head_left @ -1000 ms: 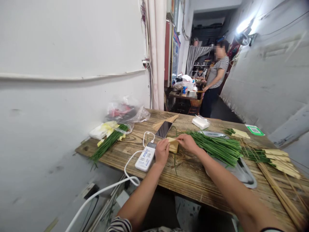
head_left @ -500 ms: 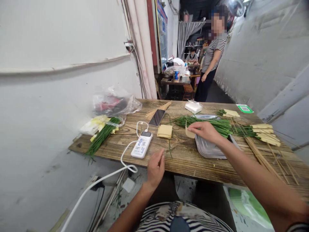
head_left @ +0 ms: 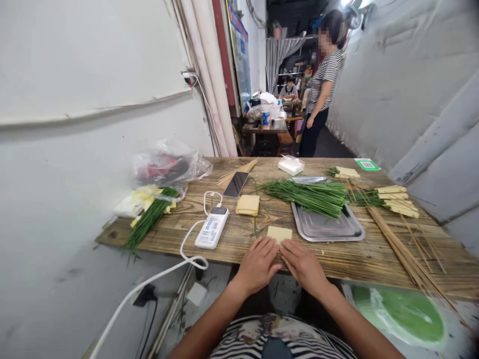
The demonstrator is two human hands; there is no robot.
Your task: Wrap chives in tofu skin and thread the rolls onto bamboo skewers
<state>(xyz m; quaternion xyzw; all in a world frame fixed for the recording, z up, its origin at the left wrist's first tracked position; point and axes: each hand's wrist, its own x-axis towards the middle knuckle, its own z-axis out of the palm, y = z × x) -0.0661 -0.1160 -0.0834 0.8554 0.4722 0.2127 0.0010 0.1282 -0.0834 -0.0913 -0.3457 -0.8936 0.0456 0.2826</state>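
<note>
At the near edge of the tabletop [head_left: 366, 259]: one pale sheet [head_left: 279, 233] under left hand [head_left: 260, 264] and right hand [head_left: 304, 264]

Lays both hands palm-down, side by side, over the near part of the sheet, fingers close together and stretched forward, left thumb turned inward. Cannot tell a pinch from a plain press beneath the fingers. Probably bears down on both sides to stop so thin a piece from sliding or skewing.

Leaves only the far part in sight, flat on the wood, far edge roughly left to right, along the tabletop's near edge. Cannot settle on a long axis with the near part covered.

Has a stack of similar sheets [head_left: 247, 205] just beyond, to the left, seemingly for easy reach. Has green stalks [head_left: 309, 196] across the far part of the tray [head_left: 329, 230], long axis left to right and right-hand ends slightly nearer, perhaps laid one way for easy picking. Has thin sticks [head_left: 396, 245] at the right, slanting toward the near right corner.
</note>
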